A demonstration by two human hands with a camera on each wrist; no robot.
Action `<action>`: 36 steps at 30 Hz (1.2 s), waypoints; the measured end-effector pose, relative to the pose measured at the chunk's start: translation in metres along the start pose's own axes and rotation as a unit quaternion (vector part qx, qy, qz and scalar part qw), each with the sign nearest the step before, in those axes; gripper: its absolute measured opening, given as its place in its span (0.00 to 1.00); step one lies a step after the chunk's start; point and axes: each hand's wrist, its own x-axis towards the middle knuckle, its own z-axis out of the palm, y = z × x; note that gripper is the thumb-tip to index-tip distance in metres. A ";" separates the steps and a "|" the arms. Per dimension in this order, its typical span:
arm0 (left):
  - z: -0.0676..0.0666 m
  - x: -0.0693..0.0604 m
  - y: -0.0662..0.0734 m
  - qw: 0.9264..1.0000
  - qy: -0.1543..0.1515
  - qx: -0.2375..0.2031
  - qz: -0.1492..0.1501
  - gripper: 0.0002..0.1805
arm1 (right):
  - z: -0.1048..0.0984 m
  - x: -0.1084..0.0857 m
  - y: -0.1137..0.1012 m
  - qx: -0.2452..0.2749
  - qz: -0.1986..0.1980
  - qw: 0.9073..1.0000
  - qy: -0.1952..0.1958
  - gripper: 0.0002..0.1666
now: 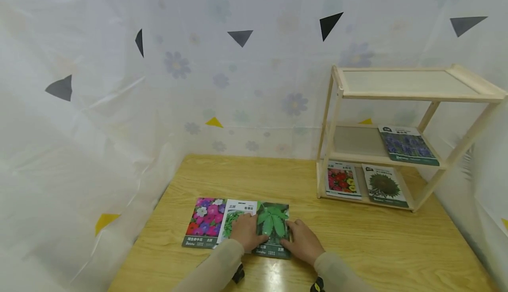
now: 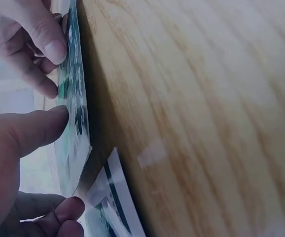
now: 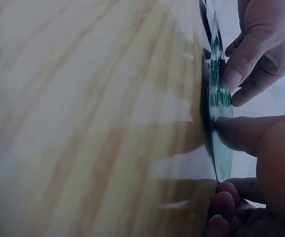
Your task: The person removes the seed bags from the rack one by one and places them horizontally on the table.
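Observation:
A green seed packet with a leaf picture (image 1: 274, 222) is held from both sides at the front of the table. My left hand (image 1: 247, 233) pinches its left edge, thumb on the printed face and fingers at the edge. My right hand (image 1: 304, 242) grips the right edge the same way. In the left wrist view the packet (image 2: 76, 123) stands slightly off the wood, with a shadow beneath. Under my left hand, partly hidden, lies a white-bordered packet with small green leaves (image 1: 231, 221). A packet of pink and purple flowers (image 1: 206, 217) lies left of it.
A wooden rack (image 1: 420, 97) stands at the table's right rear. Its middle shelf bears a purple-flower packet (image 1: 410, 145). On its bottom shelf lie a red-and-yellow-flower packet (image 1: 343, 181) and a sunflower-like packet (image 1: 384, 186). Patterned sheeting (image 1: 254, 84) hangs behind the wooden table (image 1: 357, 248).

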 end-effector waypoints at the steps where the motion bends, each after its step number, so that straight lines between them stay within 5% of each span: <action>1: 0.001 0.000 0.000 1.000 0.002 0.002 0.001 0.45 | 0.001 0.000 0.000 0.000 0.001 1.000 0.000 0.38; 36: 0.007 0.001 0.001 0.998 0.047 0.050 0.007 0.39 | 0.002 -0.002 0.002 0.023 0.012 1.000 0.005 0.38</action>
